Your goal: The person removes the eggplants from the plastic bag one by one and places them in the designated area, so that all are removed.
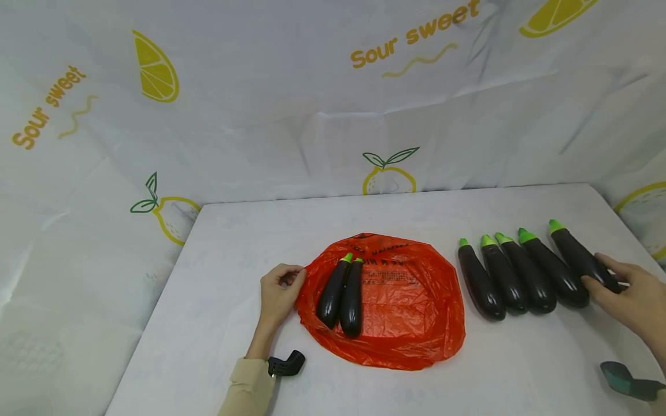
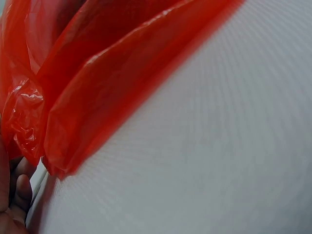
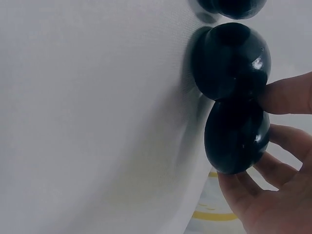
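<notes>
- Black and glossy, an eggplant (image 1: 576, 252) with a bright green stem cap (image 1: 556, 225) lies slantwise near the right edge of the table (image 1: 218, 248), its cap toward the far edge; whether it touches the tabletop, the pictures do not tell.
- Gripping it near its blunt end is the right hand (image 1: 632, 294), thumb on one side and bent fingers on the other.
- Just to the left of it, four more eggplants (image 1: 503, 277) lie side by side in a slanting row, green caps toward the far edge.
- Left of that row, an opened red plastic bag (image 1: 400, 312) spreads around the middle of the table, apart from the far edge, its rim crumpled and its inner face marked with dark print.
- Within the bag's left part lie two eggplants (image 1: 333, 294) close together, caps toward the far edge.
- Pinching the bag's left rim is the left hand (image 1: 280, 290), its fingers curled.
- On the left arm, a beige sleeve (image 1: 248, 384) and a black wrist device (image 1: 287, 364) show.
- Beyond the table's far edge hangs a white cloth (image 1: 250, 144) printed with lemons and the words "Sour sweet".
</notes>
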The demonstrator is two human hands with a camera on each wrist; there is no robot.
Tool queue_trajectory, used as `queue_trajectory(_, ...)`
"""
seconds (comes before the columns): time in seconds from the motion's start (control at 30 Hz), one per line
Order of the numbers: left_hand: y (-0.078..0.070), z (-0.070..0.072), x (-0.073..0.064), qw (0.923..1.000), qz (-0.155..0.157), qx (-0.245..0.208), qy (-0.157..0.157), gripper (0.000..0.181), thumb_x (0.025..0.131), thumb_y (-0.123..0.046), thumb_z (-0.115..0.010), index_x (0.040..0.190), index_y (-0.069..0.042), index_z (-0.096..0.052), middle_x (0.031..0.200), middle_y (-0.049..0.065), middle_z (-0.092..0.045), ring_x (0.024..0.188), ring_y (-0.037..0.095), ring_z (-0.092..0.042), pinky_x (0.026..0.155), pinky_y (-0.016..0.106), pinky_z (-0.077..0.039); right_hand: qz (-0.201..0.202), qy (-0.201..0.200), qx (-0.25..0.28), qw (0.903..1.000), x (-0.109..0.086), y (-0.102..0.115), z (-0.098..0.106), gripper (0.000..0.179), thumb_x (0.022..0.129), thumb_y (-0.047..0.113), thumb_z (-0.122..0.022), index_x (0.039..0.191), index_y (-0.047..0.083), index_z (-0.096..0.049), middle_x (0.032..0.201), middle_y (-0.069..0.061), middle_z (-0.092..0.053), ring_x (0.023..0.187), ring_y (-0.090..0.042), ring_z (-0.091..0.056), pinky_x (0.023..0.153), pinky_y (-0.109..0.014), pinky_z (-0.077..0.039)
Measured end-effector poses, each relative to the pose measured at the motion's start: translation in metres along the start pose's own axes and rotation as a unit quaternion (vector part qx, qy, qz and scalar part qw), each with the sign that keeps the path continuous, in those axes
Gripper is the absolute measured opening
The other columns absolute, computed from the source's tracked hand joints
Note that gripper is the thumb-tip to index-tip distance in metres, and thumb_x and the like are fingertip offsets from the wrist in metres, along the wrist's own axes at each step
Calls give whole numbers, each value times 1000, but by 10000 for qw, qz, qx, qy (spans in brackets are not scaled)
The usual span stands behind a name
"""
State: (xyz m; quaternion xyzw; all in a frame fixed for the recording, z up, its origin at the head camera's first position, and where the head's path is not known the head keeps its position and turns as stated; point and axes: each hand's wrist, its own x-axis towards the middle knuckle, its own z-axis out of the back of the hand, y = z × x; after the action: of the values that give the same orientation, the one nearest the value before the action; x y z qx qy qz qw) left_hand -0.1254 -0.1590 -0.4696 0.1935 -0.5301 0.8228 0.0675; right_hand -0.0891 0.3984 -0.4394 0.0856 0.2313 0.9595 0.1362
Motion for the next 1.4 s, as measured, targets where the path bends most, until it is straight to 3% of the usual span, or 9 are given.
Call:
queue_trajectory(0.2,-1,0,0,10000,-3,18,10,5,88,6,-71,89,5,-76,75,18,-68,68,9,-52,64,17,-45,-110,169,-66,9998,-1,1,1,58,93,9,-59,141,-18,-41,124,-55,-43,105,-70,-46,64,-59,-55)
queue_trajectory(0.4,-2,1,0,10000,-26,-31,7,5,88,6,-72,90,6,-76,75,18,-68,68,8,-52,63,17,-45,-237,298,-93,9992,-4,0,0,59,95,13,-57,143,-16,-39,127,-54,-42,103,-71,-47,58,-50,-55)
queue_trajectory(0.47,-2,1,0,10000,-35,-35,6,5,88,6,-72,90,6,-76,74,18,-68,68,8,-52,63,17,-45,-245,350,-78,9991,-5,-1,0,59,96,14,-57,144,-16,-38,128,-55,-42,103,-72,-47,62,-58,-55)
queue_trajectory(0.73,-1,0,0,10000,-97,-24,-4,5,87,7,-72,89,5,-75,73,17,-67,67,8,-51,63,17,-45,-265,494,16,9984,-3,-11,-4,58,97,13,-55,144,-16,-37,133,-55,-39,107,-72,-44,61,-56,-54)
queue_trajectory(1.03,-1,0,0,10000,-67,10,-5,4,87,7,-72,89,5,-75,75,18,-68,68,8,-52,64,17,-46,-42,342,-39,9994,-3,-13,-7,55,95,11,-57,142,-16,-42,133,-53,-38,109,-69,-42,73,-69,-49)
queue_trajectory(1.23,-1,1,0,10000,-33,-35,11,4,88,7,-72,89,5,-75,75,18,-68,68,7,-52,64,16,-46,-3,293,25,9996,-4,-11,-6,55,94,8,-58,141,-16,-43,130,-51,-36,107,-69,-44,67,-64,-51)
queue_trajectory(1.33,-2,1,0,10000,-29,-43,13,4,88,6,-72,90,5,-75,75,18,-68,69,7,-52,64,15,-45,31,281,25,9996,-5,-9,-5,55,94,9,-58,141,-16,-43,129,-50,-38,106,-68,-46,58,-45,-50)
queue_trajectory(1.4,-2,1,0,10000,-24,-49,12,5,88,6,-71,90,5,-75,75,18,-68,69,7,-52,65,15,-45,36,267,7,9996,-7,-7,-4,54,95,9,-58,141,-16,-43,129,-50,-38,107,-68,-45,59,-47,-50)
